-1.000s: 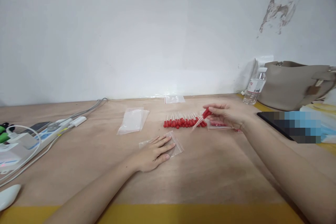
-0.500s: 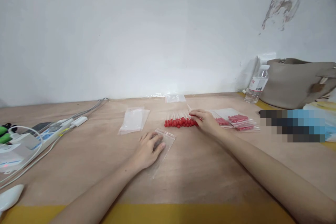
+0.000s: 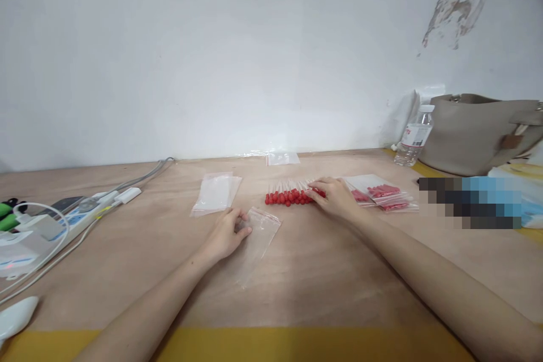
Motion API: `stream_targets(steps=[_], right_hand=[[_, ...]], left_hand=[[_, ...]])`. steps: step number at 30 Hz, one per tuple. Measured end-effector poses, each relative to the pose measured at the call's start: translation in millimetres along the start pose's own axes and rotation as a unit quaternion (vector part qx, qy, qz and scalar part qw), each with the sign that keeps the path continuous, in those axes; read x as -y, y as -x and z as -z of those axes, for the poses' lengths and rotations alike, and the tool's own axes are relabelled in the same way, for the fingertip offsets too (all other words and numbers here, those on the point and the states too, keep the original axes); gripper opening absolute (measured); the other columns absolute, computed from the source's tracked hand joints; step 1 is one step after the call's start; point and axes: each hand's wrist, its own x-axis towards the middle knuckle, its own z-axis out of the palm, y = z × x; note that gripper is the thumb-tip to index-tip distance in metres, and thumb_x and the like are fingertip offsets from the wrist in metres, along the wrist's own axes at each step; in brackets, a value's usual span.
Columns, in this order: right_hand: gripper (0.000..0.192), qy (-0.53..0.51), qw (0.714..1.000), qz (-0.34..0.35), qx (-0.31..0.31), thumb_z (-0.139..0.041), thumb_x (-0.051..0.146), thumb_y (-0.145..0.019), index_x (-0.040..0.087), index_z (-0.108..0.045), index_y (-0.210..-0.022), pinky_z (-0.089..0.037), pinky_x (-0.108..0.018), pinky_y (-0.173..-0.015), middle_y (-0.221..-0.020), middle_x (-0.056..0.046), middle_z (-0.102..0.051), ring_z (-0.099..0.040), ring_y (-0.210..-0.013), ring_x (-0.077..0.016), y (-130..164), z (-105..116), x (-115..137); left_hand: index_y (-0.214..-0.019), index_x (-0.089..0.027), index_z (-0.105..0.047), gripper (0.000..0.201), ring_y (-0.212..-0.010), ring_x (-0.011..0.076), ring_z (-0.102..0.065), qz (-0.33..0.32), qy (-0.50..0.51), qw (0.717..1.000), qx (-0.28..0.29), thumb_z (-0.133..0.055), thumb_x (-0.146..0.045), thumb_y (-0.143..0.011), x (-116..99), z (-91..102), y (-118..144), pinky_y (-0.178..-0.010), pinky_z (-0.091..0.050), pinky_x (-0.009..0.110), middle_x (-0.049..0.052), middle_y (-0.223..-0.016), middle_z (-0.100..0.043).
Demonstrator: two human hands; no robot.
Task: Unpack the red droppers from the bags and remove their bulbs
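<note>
The wooden table (image 3: 322, 271) carries all the things. On its right, far side stands a beige bag (image 3: 475, 133). The left hand (image 3: 224, 235) pinches the edge of a clear zip bag (image 3: 258, 237) lying in the middle. The right hand (image 3: 337, 197) rests with fingers closed on the row of red-tipped sticks (image 3: 288, 197) just behind it.
</note>
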Motion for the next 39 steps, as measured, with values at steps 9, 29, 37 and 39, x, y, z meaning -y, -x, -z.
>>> stream_targets(steps=[9, 29, 37, 39], right_hand=[[0.038, 0.152, 0.972, -0.17, 0.045, -0.05, 0.05, -0.072, 0.021, -0.066, -0.091, -0.04, -0.041, -0.079, -0.103, -0.008, -0.061, -0.053, -0.098, -0.0287, 14.5, 55.4, -66.4], [0.025, 0.174, 0.981, 0.008, 0.091, -0.041, 0.031, -0.079, 0.021, -0.063, -0.073, -0.031, -0.042, -0.083, -0.079, -0.006, -0.065, -0.054, -0.085, -0.022, 53.3, 61.0, -77.9], [0.027, -0.037, 0.939, -0.263, -0.218, -0.047, 0.039, -0.077, 0.016, -0.059, -0.079, -0.04, -0.027, -0.053, -0.067, -0.005, -0.061, -0.054, -0.055, -0.0155, 45.3, 56.4, -82.1], [0.028, -0.041, 0.918, -0.265, -0.292, -0.047, 0.041, -0.078, 0.015, -0.059, -0.08, -0.04, -0.027, -0.052, -0.068, -0.005, -0.06, -0.053, -0.054, -0.015, 41.8, 63.0, -68.8]], left_hand=[[-0.075, -0.018, -0.05, 0.012, -0.058, 0.0118, -0.046, 0.015, 0.099, 0.993, 0.062, -0.054, -0.022, -0.064, 9.6, 0.4, -2.5, -0.055, -0.038, 0.023, -0.004, -0.063, -0.047], [-0.116, -0.019, -0.051, 0.04, -0.123, 0.0274, -0.033, 0.056, -0.206, 0.966, -0.145, -0.034, -0.037, -0.085, 82.2, 34.6, -41.7, -0.1, -0.027, 0.041, 0.011, -0.129, -0.04], [-0.132, -0.026, -0.032, 0.061, -0.13, 0.0319, -0.015, 0.094, -0.187, 0.977, 0.037, -0.025, -0.06, -0.082, 81.6, 15.9, -38.6, -0.1, -0.015, 0.055, 0.011, -0.142, -0.022], [-0.127, -0.022, -0.041, 0.055, -0.13, 0.032, -0.016, 0.064, -0.187, 0.98, -0.037, -0.028, -0.054, -0.083, 74.2, 19.0, -36.5, -0.101, -0.015, 0.054, 0.012, -0.139, -0.028]])
